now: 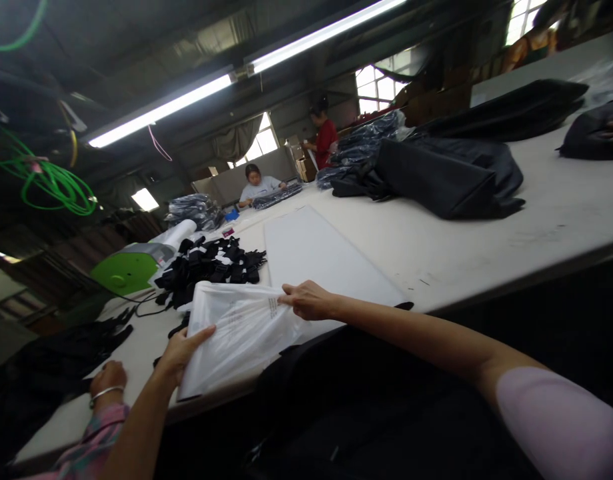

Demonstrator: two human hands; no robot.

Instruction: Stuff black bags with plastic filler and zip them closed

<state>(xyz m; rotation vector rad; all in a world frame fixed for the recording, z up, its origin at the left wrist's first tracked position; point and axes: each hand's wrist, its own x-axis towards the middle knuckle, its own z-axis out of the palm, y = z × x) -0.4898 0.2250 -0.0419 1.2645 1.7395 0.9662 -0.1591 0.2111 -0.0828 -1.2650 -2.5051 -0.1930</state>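
Observation:
A white, partly see-through plastic bag (pixel 241 327) with small printed text is stretched between my two hands at the table's near edge. My left hand (pixel 184 350) grips its left side, thumb on top and the other fingers hidden beneath. Pinched in the fingers of my right hand (pixel 306 300) is the bag's right part, pulled into creases. A flat white sheet (pixel 321 250) lies on the table behind my right hand. Just beyond the bag sits a pile of black straps with buckles (pixel 211 267).
Black fabric bags (pixel 446 177) lie on the table (pixel 551 213) at right, beside plastic-wrapped stacks (pixel 369 137). A green machine (pixel 129 270) stands at left. A co-worker's hand (pixel 108 379) with a bracelet rests near my left arm. Two people work at the far end.

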